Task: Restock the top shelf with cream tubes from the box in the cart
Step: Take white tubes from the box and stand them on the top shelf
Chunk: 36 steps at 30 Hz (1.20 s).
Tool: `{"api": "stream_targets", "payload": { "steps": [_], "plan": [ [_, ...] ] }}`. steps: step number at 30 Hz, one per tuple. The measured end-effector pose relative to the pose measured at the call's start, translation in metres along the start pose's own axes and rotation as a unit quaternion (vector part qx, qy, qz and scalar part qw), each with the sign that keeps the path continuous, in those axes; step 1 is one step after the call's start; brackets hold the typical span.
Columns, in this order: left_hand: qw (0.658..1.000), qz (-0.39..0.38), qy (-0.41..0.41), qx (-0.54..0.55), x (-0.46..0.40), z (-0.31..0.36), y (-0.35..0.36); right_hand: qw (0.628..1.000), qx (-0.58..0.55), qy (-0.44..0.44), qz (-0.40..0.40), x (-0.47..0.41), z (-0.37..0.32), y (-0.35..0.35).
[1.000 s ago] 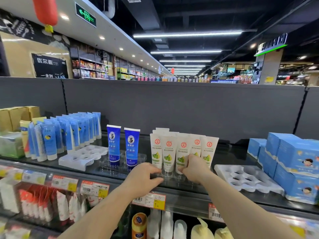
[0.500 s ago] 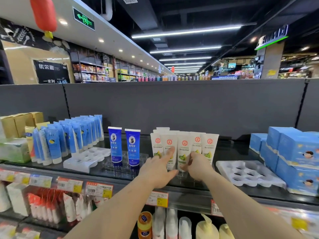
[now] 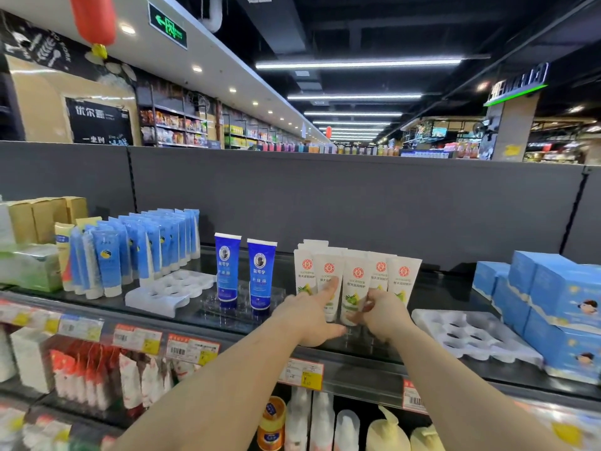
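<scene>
Several white cream tubes (image 3: pixel 356 275) with red emblems and green fruit pictures stand upright in a row on the dark top shelf (image 3: pixel 432 288). My left hand (image 3: pixel 309 315) is open, its index finger stretched up against the second tube from the left. My right hand (image 3: pixel 379 310) pinches the lower part of a tube near the middle of the row. The box and the cart are out of view.
Two dark blue tubes (image 3: pixel 244 271) stand left of the row, beside an empty white tray (image 3: pixel 169 291) and many light blue tubes (image 3: pixel 136 249). Another empty white tray (image 3: pixel 468 333) and blue boxes (image 3: pixel 559 307) lie right. A grey back panel rises behind.
My left hand has opened from a closed position at the shelf edge and reached up, its index finger now on a tube. My right hand stays at the tubes' bases.
</scene>
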<state>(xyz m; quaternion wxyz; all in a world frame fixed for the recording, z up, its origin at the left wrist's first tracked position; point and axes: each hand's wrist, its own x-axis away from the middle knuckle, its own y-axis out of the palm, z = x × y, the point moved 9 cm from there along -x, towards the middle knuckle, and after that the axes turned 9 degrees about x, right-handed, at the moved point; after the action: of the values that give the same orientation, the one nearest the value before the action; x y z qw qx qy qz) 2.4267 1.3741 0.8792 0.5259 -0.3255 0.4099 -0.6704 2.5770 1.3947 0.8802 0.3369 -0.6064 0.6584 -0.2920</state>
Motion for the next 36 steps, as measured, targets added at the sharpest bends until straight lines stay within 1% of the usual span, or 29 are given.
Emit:
{"api": "stream_targets", "payload": {
  "steps": [4,8,12,16,19,21,23,25,26,27,28,32,36],
  "plan": [
    [1.0,0.013,0.0,-0.018,-0.003,0.012,0.0,1.0,-0.002,-0.014,0.006,0.0,-0.002,0.0],
    [0.998,0.04,0.013,0.037,-0.002,0.009,0.001,0.999,0.035,-0.015,0.001,-0.002,0.001,0.004],
    [0.988,0.093,0.032,0.116,0.019,0.001,-0.01,0.998,0.049,-0.022,-0.011,-0.002,0.003,0.008],
    [0.983,0.146,0.027,0.11,0.05,-0.022,-0.03,0.997,0.067,-0.02,-0.017,0.005,-0.003,0.005],
    [0.982,0.164,0.006,0.091,0.075,-0.051,-0.049,0.999,0.042,-0.002,-0.007,0.013,-0.008,-0.004],
    [0.982,0.17,-0.005,0.082,0.096,-0.071,-0.061,0.999,0.009,0.028,0.032,0.025,-0.01,-0.013],
    [0.98,0.178,-0.022,0.084,0.12,-0.096,-0.075,0.992,-0.002,0.06,0.115,0.045,-0.015,-0.023],
    [0.978,0.176,-0.042,0.108,0.147,-0.128,-0.085,0.976,-0.017,0.075,0.203,0.072,-0.03,-0.024],
    [0.977,0.173,-0.049,0.115,0.161,-0.145,-0.09,0.972,-0.023,0.07,0.222,0.086,-0.043,-0.015],
    [0.977,0.169,-0.059,0.114,0.177,-0.164,-0.095,0.974,-0.025,0.058,0.218,0.098,-0.06,0.0],
    [0.978,0.167,-0.069,0.108,0.195,-0.183,-0.101,0.979,-0.026,0.038,0.197,0.111,-0.082,0.02],
    [0.978,0.166,-0.116,0.054,0.267,-0.261,-0.128,0.996,0.0,-0.066,0.067,0.156,-0.191,0.128],
    [0.971,0.163,-0.171,0.028,0.346,-0.333,-0.16,0.984,0.066,-0.155,-0.06,0.202,-0.308,0.241]
  ]
}}
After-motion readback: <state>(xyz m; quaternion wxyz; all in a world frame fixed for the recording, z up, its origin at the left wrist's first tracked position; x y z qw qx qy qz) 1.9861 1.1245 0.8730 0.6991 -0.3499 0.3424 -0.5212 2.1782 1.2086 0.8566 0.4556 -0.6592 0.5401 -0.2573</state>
